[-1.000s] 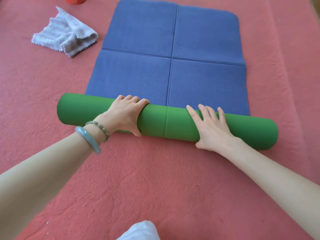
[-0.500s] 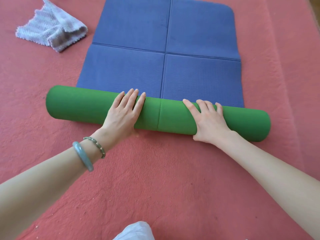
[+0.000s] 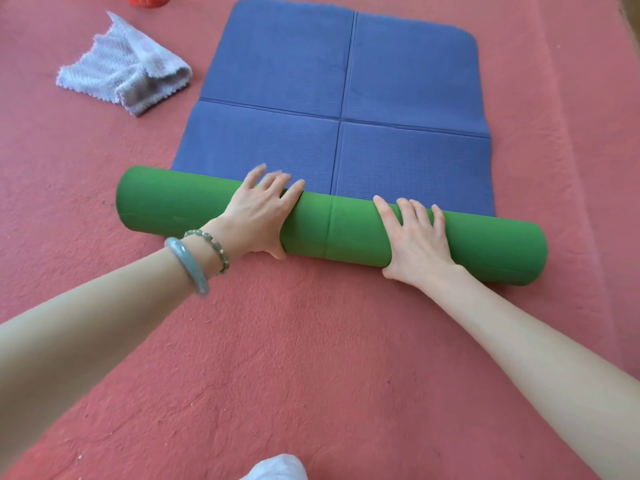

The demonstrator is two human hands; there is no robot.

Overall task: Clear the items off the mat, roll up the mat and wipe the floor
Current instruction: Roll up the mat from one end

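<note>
Pink carpeted floor (image 3: 311,358) is filling the view. One mat (image 3: 408,81) is lying flat on it in the middle, its blue top side showing two creases that cross and split it into four panels. Its near end is sitting wound into one thick green roll (image 3: 485,251) lying crosswise, the roll's left end jutting out past the blue edge.

Two hands are working on the roll, both spread wide and holding nothing. Left hand (image 3: 258,216) is pressing palm-down left of centre, fingers reaching over the top, tips blurred, thumb down the near side. Right hand (image 3: 415,244) is pressing flat right of centre, fingers splayed.

One crumpled pale cloth (image 3: 124,74) is lying on the floor just off the mat's far-left side. Two bracelets are sitting on the left wrist: one bangle (image 3: 188,265), one bead string (image 3: 211,247).
</note>
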